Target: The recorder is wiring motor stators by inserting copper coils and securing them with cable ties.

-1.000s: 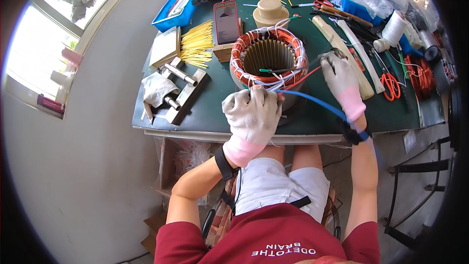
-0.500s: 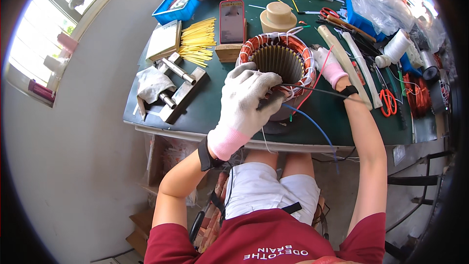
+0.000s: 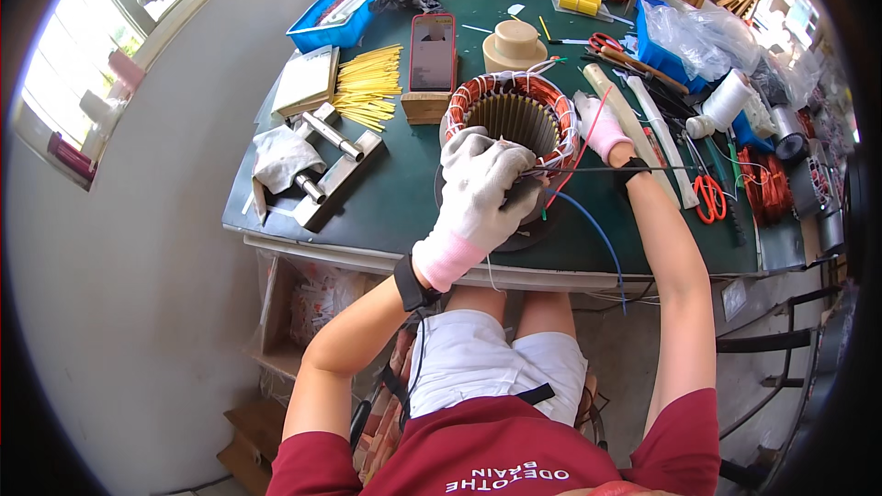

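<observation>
A motor stator (image 3: 511, 115) with a ring of laced copper windings (image 3: 469, 95) stands near the table's front edge. My left hand (image 3: 485, 179), in a white glove with a pink cuff, is closed at the stator's near rim. Between its thumb and fingers it pinches a black wire (image 3: 634, 168), which runs out to the right. A red wire (image 3: 582, 149) rises on the right side, and a blue wire (image 3: 599, 231) droops over the table edge. My right hand (image 3: 604, 126), gloved alike, lies against the stator's right side with its fingers loosely extended and partly hidden.
Left of the stator lie a metal fixture (image 3: 344, 173), yellow strips (image 3: 369, 87) and a phone (image 3: 433, 53) on a wooden block. Behind it stands a cream stepped former (image 3: 514, 44). Red scissors (image 3: 709, 197), white thread spools (image 3: 728, 101) and a blue bin (image 3: 663, 48) crowd the right.
My left hand has shifted slightly right along the stator's near rim. The black wire now runs nearly level instead of sloping down. My right hand remains beside the stator. The whole view has shifted a little.
</observation>
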The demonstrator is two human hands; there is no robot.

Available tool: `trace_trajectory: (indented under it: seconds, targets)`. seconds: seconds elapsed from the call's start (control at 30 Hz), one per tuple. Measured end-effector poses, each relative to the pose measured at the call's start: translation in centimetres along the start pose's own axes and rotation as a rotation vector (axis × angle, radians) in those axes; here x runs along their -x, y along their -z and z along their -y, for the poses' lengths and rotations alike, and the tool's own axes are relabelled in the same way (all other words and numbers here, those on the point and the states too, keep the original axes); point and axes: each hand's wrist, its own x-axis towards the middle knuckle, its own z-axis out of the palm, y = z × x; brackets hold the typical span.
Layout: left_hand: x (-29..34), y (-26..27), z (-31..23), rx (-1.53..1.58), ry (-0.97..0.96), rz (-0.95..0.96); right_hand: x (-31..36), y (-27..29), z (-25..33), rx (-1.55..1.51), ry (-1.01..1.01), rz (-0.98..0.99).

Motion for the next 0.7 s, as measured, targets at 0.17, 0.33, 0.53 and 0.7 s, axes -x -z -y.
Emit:
trace_trajectory:
  seconds: [0.17,0.33,0.53,0.7]
  targets:
    - [0.3,-0.4,-0.4,-0.046,0.031,-0.029,1.5,1.7,0.6,-0.024,0.033,-0.004]
    - [0.4,0.8,-1.1,0.027,0.039,-0.045,5.9,2.4,-3.0,-0.237,0.076,-0.199]
    - [4.0,4.1,-4.8,-0.087,-0.044,-0.115,17.0,12.2,-1.8,-0.295,-0.245,-0.043]
    - [4.7,0.4,-8.3,0.146,0.017,0.054,23.9,16.7,5.9,-1.614,-0.400,0.062]
